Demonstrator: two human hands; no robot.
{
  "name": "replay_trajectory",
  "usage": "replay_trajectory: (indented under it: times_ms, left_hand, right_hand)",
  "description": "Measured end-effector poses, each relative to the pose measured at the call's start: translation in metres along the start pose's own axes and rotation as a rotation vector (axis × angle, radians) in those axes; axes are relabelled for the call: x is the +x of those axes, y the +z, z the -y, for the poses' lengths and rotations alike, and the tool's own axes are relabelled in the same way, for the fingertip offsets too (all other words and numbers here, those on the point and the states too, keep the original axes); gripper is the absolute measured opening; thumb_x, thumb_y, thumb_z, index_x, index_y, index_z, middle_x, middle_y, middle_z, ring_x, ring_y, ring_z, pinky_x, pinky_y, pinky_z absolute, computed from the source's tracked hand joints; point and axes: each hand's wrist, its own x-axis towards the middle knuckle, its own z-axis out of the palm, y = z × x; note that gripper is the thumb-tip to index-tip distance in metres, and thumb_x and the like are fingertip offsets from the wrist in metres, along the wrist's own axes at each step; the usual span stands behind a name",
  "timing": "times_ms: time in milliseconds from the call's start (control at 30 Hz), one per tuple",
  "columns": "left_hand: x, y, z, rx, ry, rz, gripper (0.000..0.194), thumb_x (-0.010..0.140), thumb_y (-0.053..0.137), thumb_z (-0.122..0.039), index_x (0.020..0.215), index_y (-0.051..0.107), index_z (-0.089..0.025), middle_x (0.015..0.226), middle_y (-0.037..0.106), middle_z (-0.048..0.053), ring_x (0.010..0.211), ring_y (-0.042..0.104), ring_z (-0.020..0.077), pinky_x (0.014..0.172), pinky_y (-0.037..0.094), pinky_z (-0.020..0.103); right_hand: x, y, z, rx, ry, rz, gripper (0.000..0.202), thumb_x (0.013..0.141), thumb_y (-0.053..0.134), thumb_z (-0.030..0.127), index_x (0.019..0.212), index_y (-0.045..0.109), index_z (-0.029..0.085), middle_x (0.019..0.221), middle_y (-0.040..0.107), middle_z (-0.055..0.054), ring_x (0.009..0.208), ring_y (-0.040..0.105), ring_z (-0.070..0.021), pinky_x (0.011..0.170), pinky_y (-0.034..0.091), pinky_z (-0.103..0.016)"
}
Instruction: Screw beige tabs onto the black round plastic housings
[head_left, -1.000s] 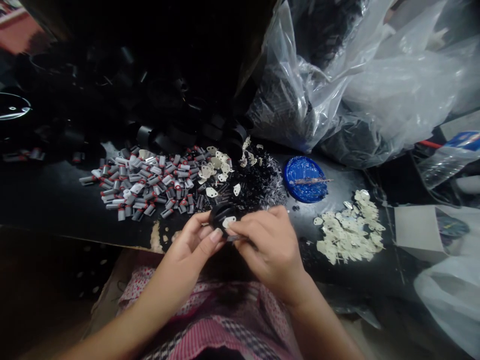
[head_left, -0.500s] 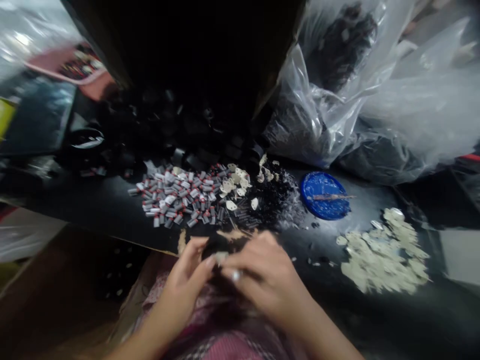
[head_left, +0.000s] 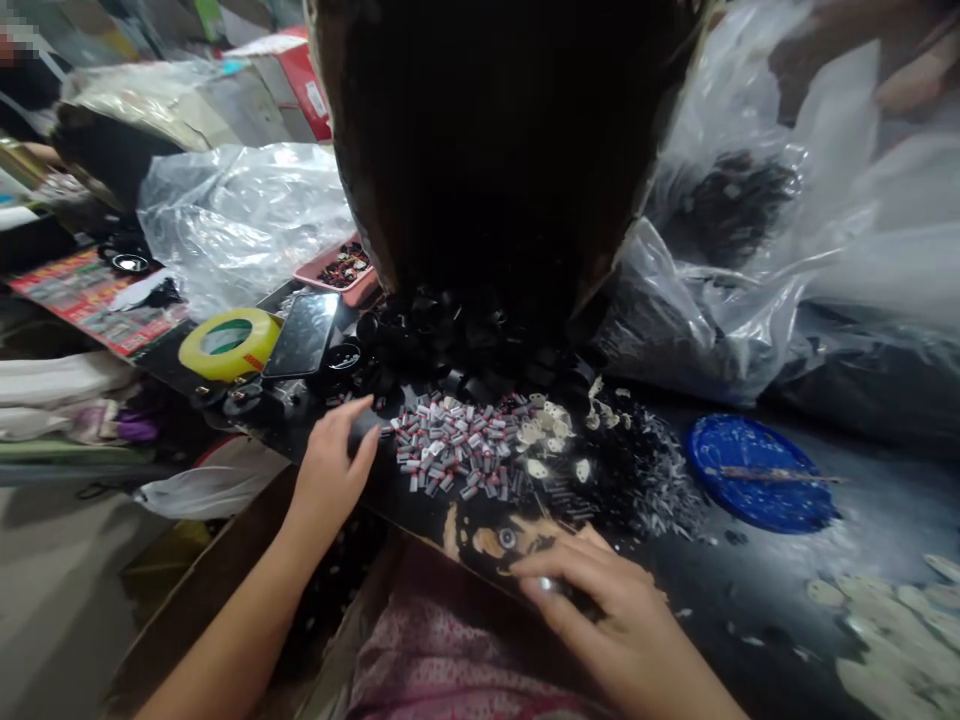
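Observation:
My left hand is at the left end of the heap of small grey cylinders with red ends, thumb and fingers apart, with nothing seen between them. Near the table's front edge, my right hand is curled around a small tool with a shiny metal tip; the rest of it is mostly hidden. A small round part lies on the worn patch just beyond the right fingertips. Pale flat plates lie to the right of the cylinders, beside dark thin pieces.
A blue lid with a stick across it lies right, and more pale plates at far right. Yellow tape, a phone and a pink tray stand left. Behind are a dark box and plastic bags.
The view has swung left. My hands, together before, have parted: the left has moved to the cylinder heap and opened. The round part now shows on the table.

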Motion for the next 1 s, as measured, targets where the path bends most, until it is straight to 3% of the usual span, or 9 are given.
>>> replay_trajectory:
  times_ms: [100, 200, 300, 367, 500, 600, 700, 800, 1000]
  left_hand:
    - [0.049, 0.018, 0.001, -0.041, 0.026, -0.020, 0.023, 0.072, 0.072, -0.029, 0.093, 0.066, -0.023, 0.114, 0.063, 0.011, 0.121, 0.046, 0.0336, 0.110, 0.022, 0.047]
    - [0.060, 0.025, 0.003, -0.103, 0.019, -0.017, 0.011, 0.074, 0.069, -0.029, 0.081, 0.064, -0.022, 0.103, 0.063, 0.009, 0.110, 0.054, 0.0320, 0.104, 0.034, 0.048]
    - [0.033, 0.023, -0.009, -0.173, 0.008, -0.028, 0.009, 0.080, 0.064, -0.030, 0.086, 0.062, -0.023, 0.113, 0.059, 0.008, 0.111, 0.055, 0.0277, 0.098, 0.042, 0.043]
    - [0.002, 0.024, -0.024, -0.220, 0.016, -0.011, 0.009, 0.077, 0.068, -0.026, 0.085, 0.064, -0.025, 0.117, 0.060, 0.005, 0.117, 0.052, 0.0268, 0.104, 0.038, 0.041]
    - [-0.066, 0.039, -0.051, -0.393, 0.030, 0.305, 0.020, 0.069, 0.075, -0.013, 0.078, 0.075, -0.031, 0.109, 0.069, 0.006, 0.113, 0.056, 0.0299, 0.107, 0.036, 0.043]
    - [-0.094, 0.052, -0.063, -0.606, -0.187, 0.305, 0.034, 0.074, 0.072, -0.016, 0.102, 0.072, -0.036, 0.129, 0.061, 0.004, 0.117, 0.057, 0.0283, 0.103, 0.043, 0.041]
    - [-0.094, 0.059, -0.066, -0.761, -0.525, 0.382, 0.036, 0.080, 0.068, -0.027, 0.115, 0.066, -0.032, 0.131, 0.062, 0.005, 0.118, 0.058, 0.0280, 0.097, 0.048, 0.038]
    - [-0.085, 0.057, -0.062, -0.783, -0.674, 0.486, 0.030, 0.080, 0.068, -0.032, 0.109, 0.068, -0.025, 0.117, 0.069, 0.008, 0.109, 0.064, 0.0288, 0.084, 0.056, 0.035]
    - [-0.079, 0.055, -0.061, -1.068, -0.777, 0.244, 0.024, 0.086, 0.063, -0.030, 0.110, 0.060, -0.027, 0.107, 0.071, 0.001, 0.096, 0.069, 0.0202, 0.088, 0.055, 0.033]
  right_hand:
    - [-0.006, -0.001, -0.004, -0.001, 0.034, 0.013, 0.015, 0.092, 0.051, 0.026, 0.091, 0.066, 0.030, 0.088, 0.072, 0.001, 0.083, 0.067, -0.0214, 0.093, 0.044, -0.049]
    - [-0.009, -0.001, -0.007, 0.009, 0.060, 0.014, 0.016, 0.091, 0.051, 0.025, 0.090, 0.066, 0.030, 0.088, 0.073, 0.000, 0.083, 0.067, -0.0216, 0.100, 0.038, -0.054]
    - [-0.002, 0.000, -0.004, 0.072, 0.122, -0.041, 0.015, 0.090, 0.053, 0.028, 0.090, 0.068, 0.029, 0.091, 0.072, -0.001, 0.086, 0.067, -0.0218, 0.098, 0.041, -0.050]
    - [0.007, 0.000, 0.002, 0.167, 0.218, -0.082, 0.016, 0.088, 0.056, 0.036, 0.095, 0.068, 0.027, 0.088, 0.072, -0.002, 0.080, 0.066, -0.0204, 0.083, 0.049, -0.040]
    - [0.026, 0.001, 0.010, 0.319, 0.360, -0.100, 0.032, 0.078, 0.066, 0.046, 0.097, 0.062, 0.021, 0.075, 0.066, 0.001, 0.066, 0.059, -0.0152, 0.059, 0.045, -0.026]
    - [0.028, 0.002, 0.010, 0.249, 0.397, -0.113, 0.015, 0.082, 0.061, 0.034, 0.089, 0.060, 0.020, 0.076, 0.065, 0.001, 0.068, 0.058, -0.0138, 0.061, 0.043, -0.024]
    - [0.024, 0.004, 0.007, 0.192, 0.403, -0.080, 0.013, 0.084, 0.058, 0.028, 0.095, 0.063, 0.022, 0.081, 0.068, 0.001, 0.071, 0.060, -0.0145, 0.064, 0.043, -0.025]
    - [0.026, 0.004, 0.004, 0.120, 0.350, -0.046, 0.018, 0.085, 0.061, 0.033, 0.101, 0.065, 0.025, 0.090, 0.071, 0.000, 0.079, 0.062, -0.0169, 0.069, 0.042, -0.028]
    - [0.058, 0.010, 0.001, -0.554, 0.133, -0.121, 0.016, 0.092, 0.053, 0.028, 0.089, 0.065, 0.018, 0.087, 0.068, -0.006, 0.081, 0.061, -0.0228, 0.078, 0.032, -0.040]
